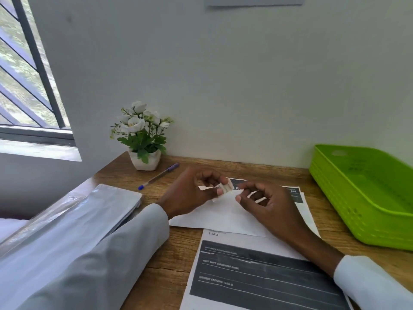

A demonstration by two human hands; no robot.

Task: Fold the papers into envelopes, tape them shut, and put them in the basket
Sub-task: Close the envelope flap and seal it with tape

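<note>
With the left hand pinching the tape roll at frame centre and the right hand loosely curled beside it, a stuck tape end risked tearing crooked over the folded paper.

The printed form at 6 o'clock reads "1 of 3", "NIGHT SHIFT SUPERVISOR NAME" and "CURRENT ONGOING TASK ID". Other print is too blurred to read.

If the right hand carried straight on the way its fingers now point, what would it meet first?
The right hand points left toward the small tape roll that the left hand pinches. It would likely meet the roll first, though depth is hard to judge here.
</note>
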